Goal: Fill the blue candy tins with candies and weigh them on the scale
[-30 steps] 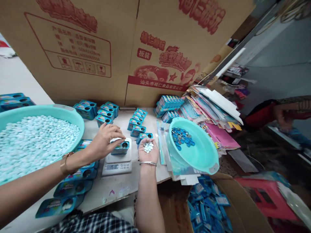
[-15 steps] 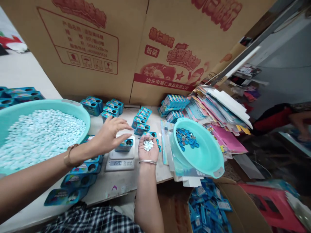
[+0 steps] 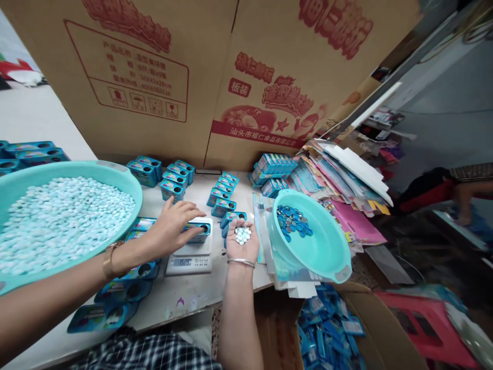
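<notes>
My left hand (image 3: 175, 222) reaches over a blue tin (image 3: 201, 235) on the digital scale (image 3: 189, 263). Its thumb and fingers are apart, with the thumb overlapping the tin's top; contact is unclear. My right hand (image 3: 243, 247) is palm up and cupped, holding a small heap of pale blue and white candies (image 3: 243, 235) just right of the scale. A large turquoise basin (image 3: 133, 177) full of similar candies stands at the left. Another turquoise basin (image 3: 327, 246) at the right holds round blue caps (image 3: 295, 220). Several blue tins with round holes (image 3: 221, 206) stand behind the scale.
More tins (image 3: 111, 314) line the table's left front. Large cardboard cartons (image 3: 154, 77) wall off the back. Stacked paper sheets (image 3: 346, 169) lie right. Below the edge, a carton (image 3: 370, 318) holds blue packs. Another person's arm (image 3: 464, 200) shows far right.
My left hand has lowered toward the tin on the scale. My right hand, still cupping candies, has shifted slightly right and down. The view has tilted a little.
</notes>
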A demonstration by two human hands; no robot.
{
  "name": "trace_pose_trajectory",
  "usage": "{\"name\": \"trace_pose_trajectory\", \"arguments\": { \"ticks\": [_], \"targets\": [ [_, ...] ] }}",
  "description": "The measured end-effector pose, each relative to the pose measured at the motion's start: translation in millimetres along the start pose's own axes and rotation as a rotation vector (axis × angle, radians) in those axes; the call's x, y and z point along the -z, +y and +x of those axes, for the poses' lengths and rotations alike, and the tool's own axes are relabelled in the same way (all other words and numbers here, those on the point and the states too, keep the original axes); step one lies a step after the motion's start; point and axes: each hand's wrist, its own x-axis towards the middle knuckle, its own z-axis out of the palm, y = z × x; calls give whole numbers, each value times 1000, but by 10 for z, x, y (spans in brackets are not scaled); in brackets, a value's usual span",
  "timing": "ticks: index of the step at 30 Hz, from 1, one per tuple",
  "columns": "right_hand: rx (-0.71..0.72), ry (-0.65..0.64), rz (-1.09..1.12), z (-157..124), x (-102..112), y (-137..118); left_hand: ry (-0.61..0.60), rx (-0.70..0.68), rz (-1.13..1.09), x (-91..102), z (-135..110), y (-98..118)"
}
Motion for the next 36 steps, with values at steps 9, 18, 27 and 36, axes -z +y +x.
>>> {"name": "trace_pose_trajectory", "arguments": {
  "ticks": [9, 18, 27, 36],
  "targets": [
    [-220, 217, 237, -171, -392, 419, -23, -191, 92, -50, 80, 521],
    [-289, 201, 220, -140, -319, 500, 68, -194, 57, -198, 112, 411],
    [-86, 170, 158, -32, -87, 70, 96, -44, 7, -139, 122, 69],
    [58, 249, 206, -5, 138, -339, 343, 183, -72, 372, 319, -126]
  ]
}}
